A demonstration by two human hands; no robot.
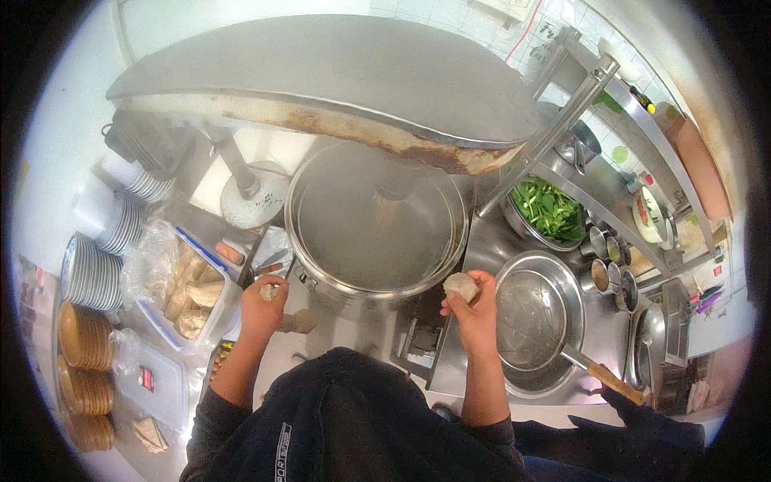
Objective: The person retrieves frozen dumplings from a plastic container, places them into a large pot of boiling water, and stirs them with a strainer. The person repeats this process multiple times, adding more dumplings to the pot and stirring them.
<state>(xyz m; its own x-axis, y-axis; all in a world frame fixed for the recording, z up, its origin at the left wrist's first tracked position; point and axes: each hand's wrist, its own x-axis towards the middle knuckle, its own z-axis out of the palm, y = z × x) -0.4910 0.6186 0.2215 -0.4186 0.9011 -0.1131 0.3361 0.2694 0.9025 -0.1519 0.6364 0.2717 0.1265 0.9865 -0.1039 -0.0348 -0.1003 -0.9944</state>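
Observation:
A large round metal pot, hazy with steam, stands in front of me. Near its right rim my right hand holds a pale lump, perhaps dough or noodles. My left hand, left of the pot, is closed around a small pale piece of what looks like the same stuff. Beside my left forearm, a plastic tub with a blue rim contains pale bundles, partly under clear plastic.
A wood-handled strainer rests in a steel basin on the right. Behind it, a bowl holds chopped greens. Stacked plates line the left side. A metal hood overhangs the pot. Dark clothing of possibly another person shows at lower right.

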